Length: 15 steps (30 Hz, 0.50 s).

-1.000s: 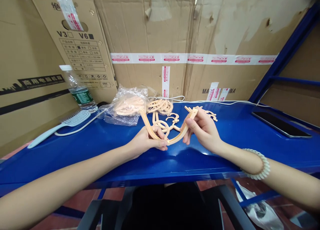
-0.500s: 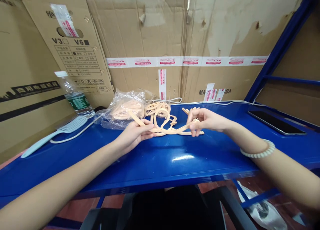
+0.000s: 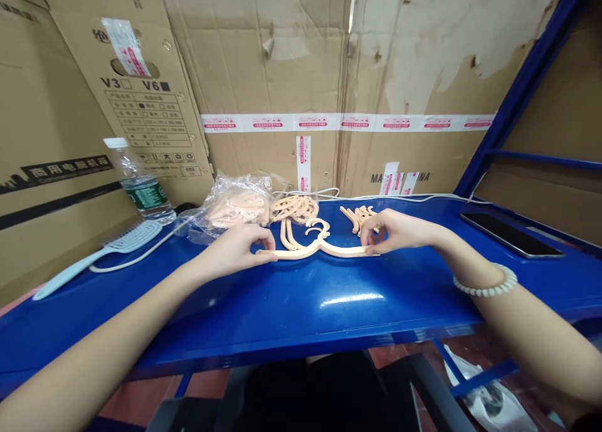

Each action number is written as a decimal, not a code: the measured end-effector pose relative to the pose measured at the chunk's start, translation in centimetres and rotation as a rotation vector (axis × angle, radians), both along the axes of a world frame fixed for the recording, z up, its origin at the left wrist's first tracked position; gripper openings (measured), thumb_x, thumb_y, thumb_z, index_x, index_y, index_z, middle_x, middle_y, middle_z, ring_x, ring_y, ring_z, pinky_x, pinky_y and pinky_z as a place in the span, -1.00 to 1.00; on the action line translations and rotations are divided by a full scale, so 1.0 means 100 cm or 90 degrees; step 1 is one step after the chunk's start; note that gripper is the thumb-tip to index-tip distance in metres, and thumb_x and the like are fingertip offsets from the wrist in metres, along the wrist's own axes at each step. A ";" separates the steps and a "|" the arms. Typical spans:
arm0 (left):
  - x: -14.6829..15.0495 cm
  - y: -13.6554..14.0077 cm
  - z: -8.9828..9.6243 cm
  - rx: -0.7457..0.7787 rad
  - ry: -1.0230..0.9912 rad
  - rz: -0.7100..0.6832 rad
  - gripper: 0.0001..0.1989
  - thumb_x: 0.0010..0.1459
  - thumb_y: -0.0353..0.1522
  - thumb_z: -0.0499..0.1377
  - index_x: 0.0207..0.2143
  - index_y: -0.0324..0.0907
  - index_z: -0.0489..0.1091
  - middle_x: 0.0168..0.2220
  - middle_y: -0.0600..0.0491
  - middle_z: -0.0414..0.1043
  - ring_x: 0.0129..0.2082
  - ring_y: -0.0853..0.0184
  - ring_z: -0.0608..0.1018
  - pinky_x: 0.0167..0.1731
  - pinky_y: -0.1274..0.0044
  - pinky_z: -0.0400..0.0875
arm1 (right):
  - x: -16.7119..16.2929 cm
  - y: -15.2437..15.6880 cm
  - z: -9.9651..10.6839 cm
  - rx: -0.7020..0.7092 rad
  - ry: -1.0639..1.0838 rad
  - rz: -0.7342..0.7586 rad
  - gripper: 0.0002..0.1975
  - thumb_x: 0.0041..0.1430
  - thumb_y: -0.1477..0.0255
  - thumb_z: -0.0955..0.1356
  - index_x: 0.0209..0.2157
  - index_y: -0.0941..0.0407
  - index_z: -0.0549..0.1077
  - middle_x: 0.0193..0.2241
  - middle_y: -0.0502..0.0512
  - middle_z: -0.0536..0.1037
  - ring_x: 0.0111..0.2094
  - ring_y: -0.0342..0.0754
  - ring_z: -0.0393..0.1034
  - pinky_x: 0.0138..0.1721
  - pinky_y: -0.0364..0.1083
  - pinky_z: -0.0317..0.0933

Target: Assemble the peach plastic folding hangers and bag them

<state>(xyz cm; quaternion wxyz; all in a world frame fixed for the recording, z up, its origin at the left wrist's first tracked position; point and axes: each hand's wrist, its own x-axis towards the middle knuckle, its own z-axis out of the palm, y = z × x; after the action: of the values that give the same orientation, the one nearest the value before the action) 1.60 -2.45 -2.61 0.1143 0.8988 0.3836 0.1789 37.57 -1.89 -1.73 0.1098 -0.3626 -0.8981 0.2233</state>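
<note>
A peach-coloured clothes hanger, with its curved hook upward, stretches between my hands low at the blue table. My left hand pinches its left end between thumb and fingers. At the right end, my right hand has thumb and fingers closed on the other arm. Two curved peach strips stand out behind the hanger's left arm. A small pile of peach hanger pieces lies just behind my right hand.
Behind the hanger lie a clear plastic bag of peach pieces and a heap of peach hooks. On the left are a water bottle and a hairbrush. A phone lies right; cardboard backs the table.
The raised hanger piece has come down and now lies stretched level. My left hand has turned over onto the left end, and my right hand has shifted slightly right.
</note>
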 end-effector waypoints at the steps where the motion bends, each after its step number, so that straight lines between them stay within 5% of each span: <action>1: 0.000 -0.001 0.000 0.040 0.035 -0.013 -0.81 0.10 -0.24 0.22 -0.40 -0.19 0.47 -0.41 0.07 0.50 -0.37 0.32 0.48 -0.30 0.51 0.31 | -0.002 0.000 -0.001 0.002 -0.005 0.001 -0.76 0.04 0.26 0.44 -0.37 0.16 0.58 -0.43 0.06 0.57 -0.39 -0.09 0.43 -0.38 -0.13 0.26; 8: -0.002 -0.008 0.004 0.042 0.129 -0.081 -0.82 0.15 -0.26 0.19 -0.43 -0.17 0.43 -0.34 0.06 0.44 -0.32 0.31 0.46 -0.30 0.54 0.27 | -0.007 -0.007 -0.001 -0.015 -0.036 0.084 -0.84 0.04 0.33 0.45 -0.43 0.15 0.54 -0.49 -0.01 0.51 -0.43 -0.13 0.39 -0.36 -0.13 0.25; 15: -0.003 -0.006 0.000 0.038 0.139 -0.090 -0.85 0.17 -0.29 0.18 -0.40 -0.15 0.48 -0.32 0.08 0.43 -0.31 0.33 0.47 -0.29 0.56 0.26 | -0.007 -0.005 -0.004 -0.039 -0.073 0.062 -0.83 0.06 0.33 0.44 -0.40 0.17 0.57 -0.48 0.02 0.55 -0.44 -0.12 0.39 -0.37 -0.13 0.25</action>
<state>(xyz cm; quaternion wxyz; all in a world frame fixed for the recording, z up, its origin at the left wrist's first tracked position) 1.28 -3.10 -2.59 0.0573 0.9407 0.3240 0.0827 36.90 -2.34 -2.13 0.0365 -0.3339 -0.9122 0.2346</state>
